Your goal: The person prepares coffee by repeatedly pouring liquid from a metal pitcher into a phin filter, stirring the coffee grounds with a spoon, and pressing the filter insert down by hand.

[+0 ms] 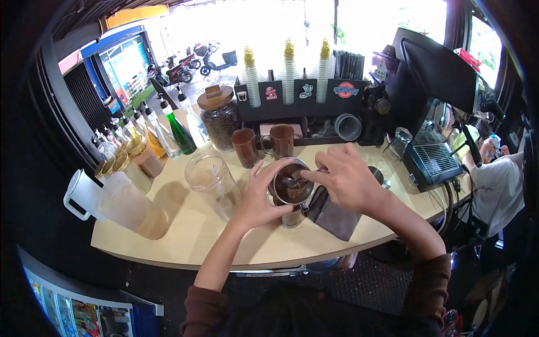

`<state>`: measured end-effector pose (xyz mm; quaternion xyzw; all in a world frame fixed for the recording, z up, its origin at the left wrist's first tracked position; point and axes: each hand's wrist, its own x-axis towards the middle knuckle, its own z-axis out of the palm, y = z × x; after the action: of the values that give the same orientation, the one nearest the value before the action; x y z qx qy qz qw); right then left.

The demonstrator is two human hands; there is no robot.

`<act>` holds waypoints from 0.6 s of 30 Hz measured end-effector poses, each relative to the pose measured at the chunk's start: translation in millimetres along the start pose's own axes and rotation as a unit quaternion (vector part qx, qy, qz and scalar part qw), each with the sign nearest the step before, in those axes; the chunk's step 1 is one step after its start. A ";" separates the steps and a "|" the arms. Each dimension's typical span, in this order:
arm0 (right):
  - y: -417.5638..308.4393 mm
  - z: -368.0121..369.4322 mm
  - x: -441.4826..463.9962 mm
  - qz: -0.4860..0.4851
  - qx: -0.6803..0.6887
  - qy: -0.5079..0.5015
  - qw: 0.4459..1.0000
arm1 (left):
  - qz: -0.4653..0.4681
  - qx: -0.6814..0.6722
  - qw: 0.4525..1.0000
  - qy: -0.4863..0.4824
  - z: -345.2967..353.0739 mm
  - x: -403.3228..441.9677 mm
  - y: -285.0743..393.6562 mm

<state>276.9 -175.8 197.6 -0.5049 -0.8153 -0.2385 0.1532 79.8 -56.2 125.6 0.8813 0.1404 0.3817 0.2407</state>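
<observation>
My left hand (263, 194) is wrapped round the side of a metal cup (310, 191) with brown stuff inside. My right hand (351, 178) pinches a spoon (290, 182) whose bowl is down in the cup. Under the cup, part of a small glass (292, 218) shows; how the two meet is hidden. A dark folded cloth (339, 218) lies beneath my right hand. Just behind the cup stand a glass (245, 149) and a glass mug (282, 140), both filled with brown drink. Left of my left hand is an open clear jar (210, 182) with a utensil in it.
A white pitcher (81, 194) and a cloudy plastic jug (135, 208) stand at the left. Behind them are lidded jars and several pump bottles (178, 129). A coffee bean jar (219, 121) and a cup rack (303, 101) line the back. At right are a monitor (432, 70) and another person (499, 185).
</observation>
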 end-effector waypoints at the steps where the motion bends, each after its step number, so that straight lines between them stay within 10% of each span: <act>1: 0.2 2.6 0.1 -0.012 0.032 -0.009 0.999 | -0.001 0.000 1.000 0.000 -1.2 -1.5 -1.4; 18: -4.6 7.1 9.1 -0.041 0.023 -0.056 0.997 | 0.009 -0.096 0.995 -0.024 2.7 -4.2 -18.2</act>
<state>268.7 -166.8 195.1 -0.4796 -0.8481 -0.1971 0.1093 77.8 -43.5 111.8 0.8644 0.0897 0.3738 0.3239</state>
